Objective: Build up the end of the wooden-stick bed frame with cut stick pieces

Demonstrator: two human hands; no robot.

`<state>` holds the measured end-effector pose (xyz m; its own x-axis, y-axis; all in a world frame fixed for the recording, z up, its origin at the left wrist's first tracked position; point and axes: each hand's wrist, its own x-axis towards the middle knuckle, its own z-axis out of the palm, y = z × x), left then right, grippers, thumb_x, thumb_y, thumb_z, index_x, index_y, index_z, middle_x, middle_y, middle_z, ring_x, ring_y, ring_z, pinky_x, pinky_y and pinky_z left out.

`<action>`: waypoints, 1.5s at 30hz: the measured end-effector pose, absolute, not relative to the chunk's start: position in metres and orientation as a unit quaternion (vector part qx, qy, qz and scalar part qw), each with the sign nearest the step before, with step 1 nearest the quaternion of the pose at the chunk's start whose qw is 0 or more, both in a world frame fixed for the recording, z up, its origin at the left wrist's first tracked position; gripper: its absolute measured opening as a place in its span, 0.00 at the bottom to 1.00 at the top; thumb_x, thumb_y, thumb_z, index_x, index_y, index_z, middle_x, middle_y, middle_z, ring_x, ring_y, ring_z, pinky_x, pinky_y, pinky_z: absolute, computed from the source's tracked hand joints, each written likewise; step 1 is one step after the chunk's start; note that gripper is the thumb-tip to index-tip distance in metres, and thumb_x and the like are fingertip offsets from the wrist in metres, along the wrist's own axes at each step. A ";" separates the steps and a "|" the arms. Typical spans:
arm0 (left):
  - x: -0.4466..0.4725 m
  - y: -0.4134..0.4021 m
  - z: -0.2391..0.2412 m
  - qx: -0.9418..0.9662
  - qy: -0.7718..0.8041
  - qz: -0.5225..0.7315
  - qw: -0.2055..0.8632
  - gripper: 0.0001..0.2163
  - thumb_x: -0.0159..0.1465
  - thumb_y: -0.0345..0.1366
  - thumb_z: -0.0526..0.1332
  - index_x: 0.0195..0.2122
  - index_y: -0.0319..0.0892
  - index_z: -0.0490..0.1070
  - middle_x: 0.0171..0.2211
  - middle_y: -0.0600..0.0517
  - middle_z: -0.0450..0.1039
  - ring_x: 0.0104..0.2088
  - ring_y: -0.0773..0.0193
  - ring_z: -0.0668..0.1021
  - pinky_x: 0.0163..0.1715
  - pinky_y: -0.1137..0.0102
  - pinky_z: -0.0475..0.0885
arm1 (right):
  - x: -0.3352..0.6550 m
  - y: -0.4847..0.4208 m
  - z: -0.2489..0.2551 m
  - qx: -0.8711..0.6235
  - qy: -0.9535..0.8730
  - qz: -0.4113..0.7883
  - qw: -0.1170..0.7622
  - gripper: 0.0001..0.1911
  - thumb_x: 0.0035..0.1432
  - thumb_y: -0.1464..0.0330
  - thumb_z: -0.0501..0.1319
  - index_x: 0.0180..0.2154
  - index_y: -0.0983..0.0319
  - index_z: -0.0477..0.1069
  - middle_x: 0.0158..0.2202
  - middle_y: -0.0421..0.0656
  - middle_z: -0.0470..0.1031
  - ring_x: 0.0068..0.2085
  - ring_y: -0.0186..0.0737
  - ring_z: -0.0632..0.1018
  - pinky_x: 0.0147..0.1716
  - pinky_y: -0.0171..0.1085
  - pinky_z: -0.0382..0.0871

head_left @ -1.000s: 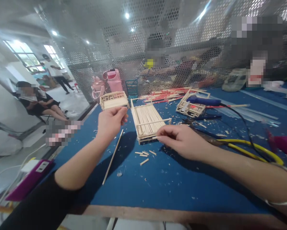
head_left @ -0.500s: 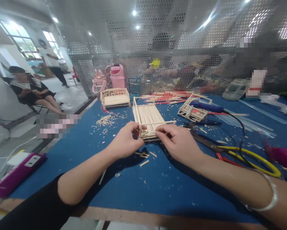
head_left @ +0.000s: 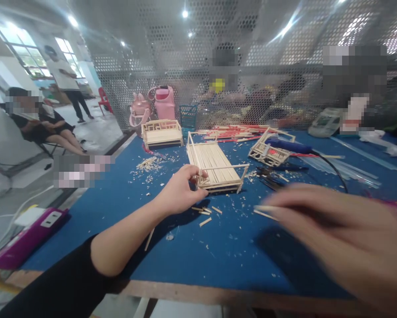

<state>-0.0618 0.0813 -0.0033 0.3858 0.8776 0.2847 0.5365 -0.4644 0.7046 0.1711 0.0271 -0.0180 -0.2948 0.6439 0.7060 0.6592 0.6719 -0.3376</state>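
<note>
A small bed-like model of pale wooden sticks (head_left: 215, 161), with a slatted top and thin rails, stands on the blue table. My left hand (head_left: 177, 192) pinches its near left corner post between thumb and fingers. Farther right and closer to me, my right hand (head_left: 331, 234) is smeared by motion, away from the model. Short pale wooden sticks (head_left: 265, 209) poke out from its closed fingertips. Short stick offcuts (head_left: 205, 221) lie just in front of the model.
Behind stand a bench-like stick model (head_left: 163, 136) and another stick model (head_left: 268, 154) under a blue-handled corded tool (head_left: 289, 145). Red and pale sticks (head_left: 233, 132) lie along the mesh screen. Clear rods (head_left: 351, 170) lie right; a purple power strip (head_left: 32, 240) is left.
My right hand has left the model's near rail and swung right and toward me, with short sticks in its fingers. My left hand stays on the corner; the view has shifted slightly.
</note>
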 end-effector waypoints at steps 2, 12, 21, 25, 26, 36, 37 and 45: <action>-0.062 0.082 -0.005 0.791 0.438 0.334 0.266 0.07 0.52 0.31 0.62 0.33 0.39 0.71 0.37 0.49 0.66 0.34 0.65 0.71 0.33 0.69 0.71 | 0.143 0.039 -0.003 -0.409 -0.809 0.024 0.421 0.08 0.58 0.69 0.57 0.29 0.57 0.73 0.30 0.41 0.78 0.33 0.42 0.78 0.32 0.38 0.72; -0.051 0.073 -0.008 0.780 0.428 0.361 0.280 0.03 0.52 0.27 0.65 0.29 0.39 0.75 0.37 0.49 0.72 0.37 0.64 0.76 0.40 0.67 0.71 | 0.129 0.060 -0.020 -0.398 -0.778 0.035 0.486 0.06 0.58 0.72 0.56 0.31 0.61 0.71 0.30 0.41 0.78 0.31 0.35 0.77 0.31 0.32 0.69; -0.052 0.071 -0.005 0.792 0.422 0.342 0.278 0.09 0.53 0.31 0.65 0.37 0.41 0.74 0.40 0.49 0.72 0.40 0.61 0.76 0.41 0.65 0.73 | 0.126 0.063 -0.019 -0.390 -0.795 0.038 0.463 0.07 0.58 0.73 0.56 0.33 0.61 0.72 0.31 0.42 0.79 0.32 0.36 0.79 0.34 0.33 0.71; -0.052 0.069 -0.004 0.783 0.430 0.330 0.305 0.19 0.53 0.34 0.66 0.47 0.42 0.70 0.43 0.48 0.74 0.41 0.60 0.77 0.41 0.64 0.73 | 0.124 0.065 -0.019 -0.382 -0.797 0.041 0.467 0.06 0.57 0.73 0.57 0.34 0.62 0.74 0.32 0.42 0.80 0.33 0.36 0.79 0.35 0.33 0.71; -0.052 0.068 -0.003 0.782 0.438 0.326 0.300 0.21 0.53 0.34 0.66 0.49 0.43 0.69 0.43 0.48 0.74 0.40 0.60 0.77 0.41 0.64 0.73 | 0.123 0.065 -0.019 -0.380 -0.797 0.039 0.468 0.06 0.57 0.73 0.57 0.33 0.62 0.74 0.32 0.42 0.80 0.33 0.36 0.79 0.34 0.33 0.71; -0.046 0.062 0.007 0.710 0.506 0.394 0.291 0.14 0.51 0.33 0.66 0.39 0.40 0.69 0.36 0.50 0.76 0.38 0.60 0.76 0.39 0.64 0.70 | 0.121 0.065 -0.015 -0.386 -0.801 0.038 0.457 0.08 0.56 0.74 0.57 0.31 0.61 0.74 0.31 0.41 0.80 0.32 0.37 0.79 0.33 0.34 0.71; -0.045 0.062 0.007 0.690 0.497 0.410 0.331 0.13 0.51 0.33 0.66 0.38 0.40 0.68 0.36 0.49 0.76 0.39 0.60 0.76 0.40 0.65 0.70 | 0.121 0.065 -0.015 -0.387 -0.801 0.040 0.455 0.08 0.56 0.74 0.57 0.31 0.61 0.74 0.31 0.41 0.80 0.32 0.37 0.79 0.33 0.34 0.71; -0.039 0.061 0.002 0.603 0.480 0.480 0.418 0.21 0.52 0.33 0.65 0.45 0.42 0.60 0.31 0.52 0.76 0.34 0.63 0.78 0.35 0.68 0.71 | 0.121 0.066 -0.015 -0.379 -0.808 0.039 0.448 0.08 0.57 0.73 0.56 0.31 0.60 0.74 0.31 0.41 0.80 0.32 0.37 0.79 0.32 0.34 0.70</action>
